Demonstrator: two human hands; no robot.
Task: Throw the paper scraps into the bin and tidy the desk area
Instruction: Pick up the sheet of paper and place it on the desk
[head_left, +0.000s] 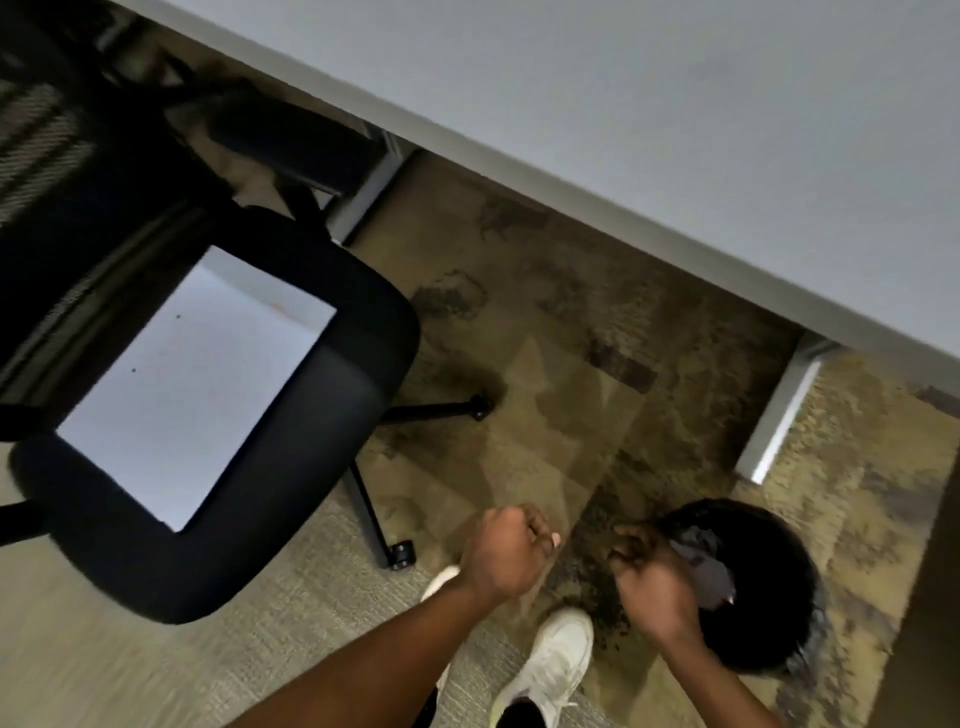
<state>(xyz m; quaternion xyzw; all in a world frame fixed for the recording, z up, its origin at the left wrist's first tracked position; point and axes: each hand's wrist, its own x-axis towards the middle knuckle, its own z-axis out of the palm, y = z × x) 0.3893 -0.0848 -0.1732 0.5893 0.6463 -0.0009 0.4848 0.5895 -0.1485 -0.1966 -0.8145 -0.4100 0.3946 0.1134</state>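
Left hand clenched in fist above carpet, apart from bin. Right hand curled at rim of black bin; grasp unclear. Crumpled paper scraps inside bin. White sheet lies on office chair seat, beside white desk.

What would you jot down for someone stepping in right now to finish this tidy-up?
Left hand: curled into a fist; whether anything is in its grip cannot be told.
Right hand: curled at the rim of the bin, apparently empty.
Crumpled paper scraps already lie inside the black bin on the carpet.
A white sheet lies flat on the black chair seat.
Left: probably clear that sheet and push the chair under the desk.
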